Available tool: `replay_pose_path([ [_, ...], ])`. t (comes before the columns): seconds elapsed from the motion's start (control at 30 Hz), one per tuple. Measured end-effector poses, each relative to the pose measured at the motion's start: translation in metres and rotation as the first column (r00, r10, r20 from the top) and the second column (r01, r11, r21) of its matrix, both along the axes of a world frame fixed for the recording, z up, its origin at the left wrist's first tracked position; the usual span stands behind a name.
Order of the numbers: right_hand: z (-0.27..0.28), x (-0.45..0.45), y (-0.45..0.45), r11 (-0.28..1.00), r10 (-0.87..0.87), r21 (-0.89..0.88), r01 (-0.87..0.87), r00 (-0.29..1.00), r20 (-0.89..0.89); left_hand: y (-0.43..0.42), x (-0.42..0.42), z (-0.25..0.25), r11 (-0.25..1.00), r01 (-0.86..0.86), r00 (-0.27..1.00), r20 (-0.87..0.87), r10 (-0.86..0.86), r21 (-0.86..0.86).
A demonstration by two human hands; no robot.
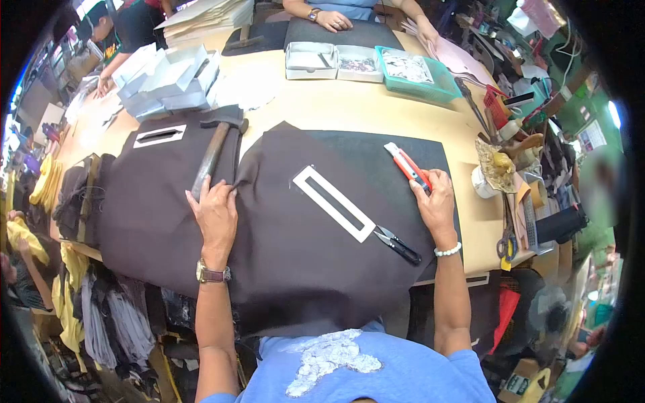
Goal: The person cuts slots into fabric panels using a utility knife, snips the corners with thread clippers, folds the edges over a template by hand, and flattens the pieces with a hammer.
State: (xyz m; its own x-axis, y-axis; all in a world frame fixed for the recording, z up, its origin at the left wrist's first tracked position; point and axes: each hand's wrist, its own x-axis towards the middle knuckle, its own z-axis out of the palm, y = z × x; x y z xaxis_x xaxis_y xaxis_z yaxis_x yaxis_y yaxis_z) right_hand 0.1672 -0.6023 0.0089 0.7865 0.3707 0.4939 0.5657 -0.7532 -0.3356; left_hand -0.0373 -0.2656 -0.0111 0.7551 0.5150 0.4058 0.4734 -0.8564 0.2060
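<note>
Blue shirt (416,369) borders fabric (289,262) — left hand (216,211) loosely spread at hammer (213,153), right hand (437,201) pinching cutter (408,166), tabletop (316,107) open.

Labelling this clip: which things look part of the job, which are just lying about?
Likely in the job:
red cutter, in right hand
dark cloth, under left hand
centre white frame
black snips
hammer, maybe

Probably just lying about:
teal tray
paper stack
scissors

The utility knife (407,165) is red and white.
</note>
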Motion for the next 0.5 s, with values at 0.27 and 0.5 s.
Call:
replay_pose_path([
  [0.27, 0.039, -0.094, -0.007, 0.965, 0.231, -0.019, -0.262, 0.882, -0.411, -0.001, 0.02, 0.036, 0.353, 0.241, 0.961, 0.274, 0.044, -0.904],
  [0.5, 0.029, -0.09, -0.012, 0.952, 0.296, 0.22, -0.211, 0.808, -0.509, -0.025, 0.018, 0.049, 0.238, 0.188, 0.982, 0.182, -0.048, -0.953],
])
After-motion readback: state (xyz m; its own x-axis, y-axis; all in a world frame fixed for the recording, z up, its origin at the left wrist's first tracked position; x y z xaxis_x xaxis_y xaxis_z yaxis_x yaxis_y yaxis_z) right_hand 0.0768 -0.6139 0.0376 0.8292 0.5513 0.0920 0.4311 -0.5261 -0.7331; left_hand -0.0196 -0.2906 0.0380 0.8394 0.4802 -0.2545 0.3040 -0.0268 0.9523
